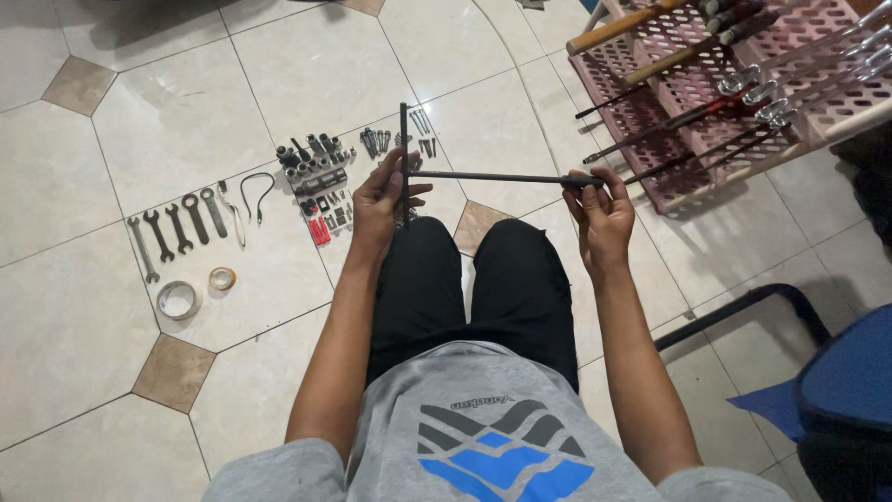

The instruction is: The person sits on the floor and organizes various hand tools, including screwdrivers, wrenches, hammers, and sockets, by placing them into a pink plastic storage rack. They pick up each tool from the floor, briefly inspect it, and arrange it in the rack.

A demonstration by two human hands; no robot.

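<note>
**Two hands on the T-handle wrench, above the knees**

From my seat I see the T-handle wrench point(483, 176) held in the air over the person's black-trousered knees, clear of the floor. The left hand point(379, 206) has its grip clamped round the upright cross-handle, fingers wrapped and thumb across. The right hand point(602, 209) pinches the far tip of the long shaft between thumb and fingertips, a light closed grip.

To handle this well, I judge the left hand should carry the weight and stay firm, while the right only steadies the tip; squeezing there could tilt the shaft. Keeping the shaft level helps.

On the floor tiles beyond the left hand lie a row of spanners point(177, 226), a cluster of sockets point(311, 163) and two tape rolls point(178, 299). A pink perforated tool rack point(706, 88) stands near the right hand.
</note>
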